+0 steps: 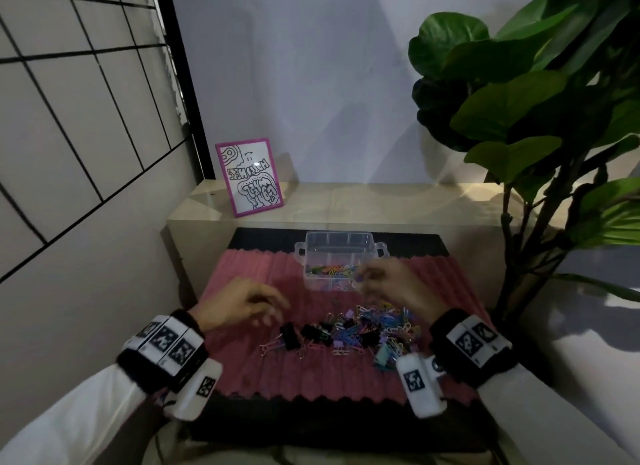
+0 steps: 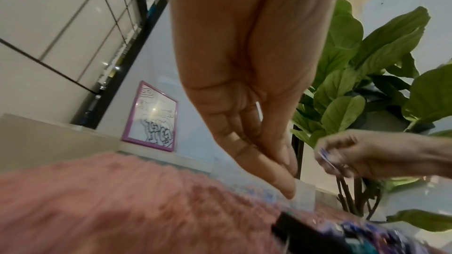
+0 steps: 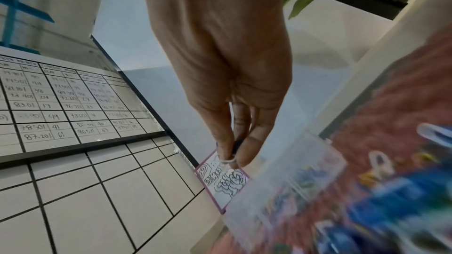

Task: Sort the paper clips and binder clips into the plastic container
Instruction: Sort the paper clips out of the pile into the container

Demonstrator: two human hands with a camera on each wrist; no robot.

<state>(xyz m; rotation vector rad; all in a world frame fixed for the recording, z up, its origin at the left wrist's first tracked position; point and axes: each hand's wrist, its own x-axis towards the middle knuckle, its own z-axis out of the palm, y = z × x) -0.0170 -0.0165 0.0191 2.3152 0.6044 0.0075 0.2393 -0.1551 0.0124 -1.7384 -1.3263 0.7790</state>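
Observation:
A clear plastic container [image 1: 309,256] stands at the far side of a pink ribbed mat [image 1: 304,371]; coloured paper clips [image 1: 330,270] lie in its front compartment. A mixed pile of paper clips and binder clips [image 1: 360,329] lies on the mat in front of it. My right hand [image 1: 363,279] hovers by the container's front right corner and pinches a white paper clip [image 3: 228,160] together with a blue one [image 2: 326,158]. My left hand [image 1: 273,314] hangs over the mat left of the pile, fingers relaxed and holding nothing. Black binder clips [image 1: 290,335] lie nearest to it.
A pink-framed drawing [image 1: 249,177] leans on the pale ledge behind the mat. A large leafy plant [image 1: 540,125] fills the right side. A gridded whiteboard [image 1: 76,118] runs along the left wall. The mat lies on a black board [image 1: 346,426].

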